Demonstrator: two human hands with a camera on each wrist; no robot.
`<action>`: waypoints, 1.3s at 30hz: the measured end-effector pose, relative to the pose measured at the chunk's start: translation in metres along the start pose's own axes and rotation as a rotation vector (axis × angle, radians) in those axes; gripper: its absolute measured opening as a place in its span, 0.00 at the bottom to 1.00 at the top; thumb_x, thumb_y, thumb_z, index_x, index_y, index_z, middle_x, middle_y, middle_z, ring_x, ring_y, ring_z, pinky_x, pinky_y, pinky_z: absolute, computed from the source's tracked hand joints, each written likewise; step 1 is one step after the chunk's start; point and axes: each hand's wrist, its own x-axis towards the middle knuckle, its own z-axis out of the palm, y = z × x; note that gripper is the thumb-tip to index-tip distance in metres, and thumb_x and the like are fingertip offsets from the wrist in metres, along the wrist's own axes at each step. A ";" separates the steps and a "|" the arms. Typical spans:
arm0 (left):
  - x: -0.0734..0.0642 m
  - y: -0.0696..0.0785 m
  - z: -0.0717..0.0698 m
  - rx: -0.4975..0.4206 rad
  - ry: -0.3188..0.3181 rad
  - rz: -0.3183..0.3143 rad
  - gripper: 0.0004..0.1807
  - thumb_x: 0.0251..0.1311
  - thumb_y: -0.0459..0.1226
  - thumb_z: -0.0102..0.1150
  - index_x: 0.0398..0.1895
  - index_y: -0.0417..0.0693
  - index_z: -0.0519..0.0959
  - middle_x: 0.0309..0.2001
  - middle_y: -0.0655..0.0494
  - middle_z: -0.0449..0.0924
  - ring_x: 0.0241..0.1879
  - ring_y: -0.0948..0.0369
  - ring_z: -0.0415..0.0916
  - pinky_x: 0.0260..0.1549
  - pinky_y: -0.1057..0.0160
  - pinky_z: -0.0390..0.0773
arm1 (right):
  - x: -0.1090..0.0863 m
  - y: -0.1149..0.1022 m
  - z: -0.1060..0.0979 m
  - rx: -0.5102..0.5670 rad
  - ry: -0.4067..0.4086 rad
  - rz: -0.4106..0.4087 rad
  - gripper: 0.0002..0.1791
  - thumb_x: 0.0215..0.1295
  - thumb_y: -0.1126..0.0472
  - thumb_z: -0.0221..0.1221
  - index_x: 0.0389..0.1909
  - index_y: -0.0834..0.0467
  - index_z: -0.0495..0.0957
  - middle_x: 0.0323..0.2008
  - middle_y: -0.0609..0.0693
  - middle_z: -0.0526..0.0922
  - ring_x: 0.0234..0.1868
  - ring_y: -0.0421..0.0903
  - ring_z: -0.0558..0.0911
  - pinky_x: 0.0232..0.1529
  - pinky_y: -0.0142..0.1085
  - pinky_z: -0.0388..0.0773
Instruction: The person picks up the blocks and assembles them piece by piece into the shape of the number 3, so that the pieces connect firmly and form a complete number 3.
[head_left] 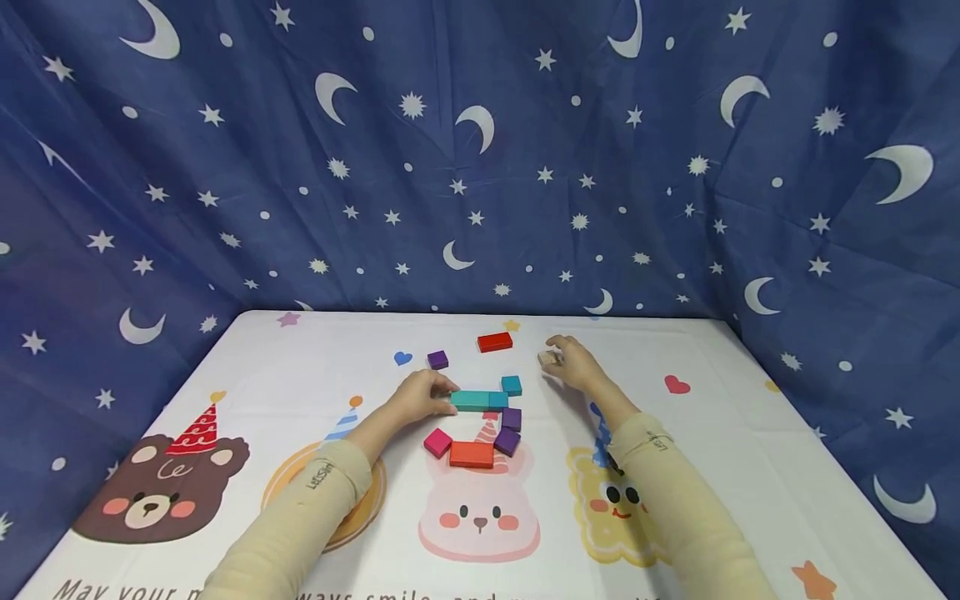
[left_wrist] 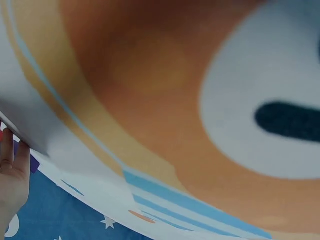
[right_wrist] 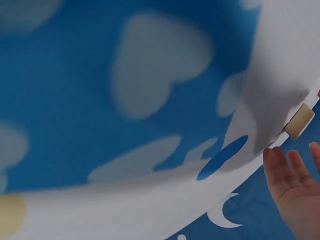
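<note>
In the head view my left hand (head_left: 422, 396) is at the left end of a long teal block (head_left: 470, 402), thumb and fingers pinching its sides. That block lies against a blue cube (head_left: 498, 402). In the left wrist view, fingers of the left hand (left_wrist: 14, 175) show at the left edge; the teal block is hidden there. My right hand (head_left: 579, 365) is beside a plain wooden block (head_left: 549, 358) at the back. The right wrist view shows the right hand (right_wrist: 295, 185) with spread fingers, just apart from the wooden block (right_wrist: 300, 121).
Purple blocks (head_left: 512, 419), an orange-red block (head_left: 472, 454) and a pink cube (head_left: 438, 443) curve below the teal block. A blue-green cube (head_left: 512, 385), a purple cube (head_left: 438, 359) and a red block (head_left: 495, 342) lie farther back on the printed tablecloth (head_left: 630, 342).
</note>
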 end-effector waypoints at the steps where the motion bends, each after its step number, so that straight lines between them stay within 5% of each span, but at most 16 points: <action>1: 0.000 0.000 0.001 -0.004 -0.001 -0.002 0.18 0.48 0.36 0.70 0.43 0.40 0.83 0.43 0.48 0.85 0.46 0.54 0.78 0.54 0.54 0.75 | 0.001 0.002 0.001 0.008 0.005 0.008 0.29 0.58 0.53 0.64 0.58 0.62 0.69 0.53 0.65 0.74 0.54 0.60 0.75 0.57 0.49 0.73; 5: 0.000 0.001 0.001 -0.003 0.003 0.004 0.18 0.48 0.37 0.70 0.43 0.40 0.83 0.43 0.48 0.85 0.47 0.54 0.78 0.54 0.54 0.75 | -0.006 -0.013 -0.010 0.041 0.003 0.092 0.30 0.56 0.60 0.65 0.58 0.69 0.69 0.50 0.68 0.77 0.52 0.62 0.76 0.57 0.51 0.72; 10: 0.000 0.003 0.000 -0.010 0.002 0.004 0.18 0.48 0.37 0.71 0.43 0.41 0.83 0.44 0.48 0.85 0.48 0.53 0.78 0.55 0.54 0.74 | -0.014 -0.022 -0.018 -0.047 -0.004 0.101 0.27 0.55 0.65 0.65 0.55 0.70 0.70 0.43 0.65 0.80 0.45 0.58 0.79 0.52 0.49 0.75; 18: -0.002 0.001 0.001 -0.001 0.001 -0.011 0.18 0.47 0.37 0.71 0.43 0.41 0.83 0.44 0.49 0.85 0.48 0.53 0.78 0.56 0.53 0.74 | -0.014 -0.026 -0.016 -0.069 -0.030 0.115 0.26 0.56 0.60 0.66 0.53 0.69 0.72 0.43 0.64 0.82 0.45 0.56 0.80 0.51 0.48 0.75; 24: -0.001 -0.001 0.001 0.000 0.005 -0.010 0.18 0.48 0.37 0.70 0.44 0.41 0.83 0.44 0.49 0.85 0.47 0.54 0.78 0.55 0.53 0.74 | -0.012 -0.030 -0.009 -0.078 0.029 0.178 0.25 0.56 0.56 0.65 0.49 0.69 0.73 0.42 0.63 0.82 0.43 0.56 0.80 0.49 0.47 0.76; 33: 0.001 -0.001 0.002 0.008 0.004 0.023 0.18 0.48 0.38 0.71 0.43 0.41 0.83 0.43 0.48 0.85 0.49 0.52 0.77 0.56 0.52 0.73 | -0.011 -0.033 -0.004 -0.160 0.113 0.146 0.19 0.56 0.57 0.66 0.40 0.68 0.74 0.31 0.59 0.82 0.29 0.50 0.77 0.37 0.43 0.75; 39: 0.001 -0.003 0.000 0.010 0.000 0.000 0.17 0.47 0.37 0.71 0.43 0.42 0.84 0.44 0.49 0.85 0.50 0.52 0.77 0.56 0.52 0.73 | -0.011 -0.034 -0.007 -0.106 0.077 0.163 0.24 0.55 0.56 0.66 0.44 0.70 0.74 0.35 0.62 0.83 0.35 0.53 0.79 0.42 0.44 0.77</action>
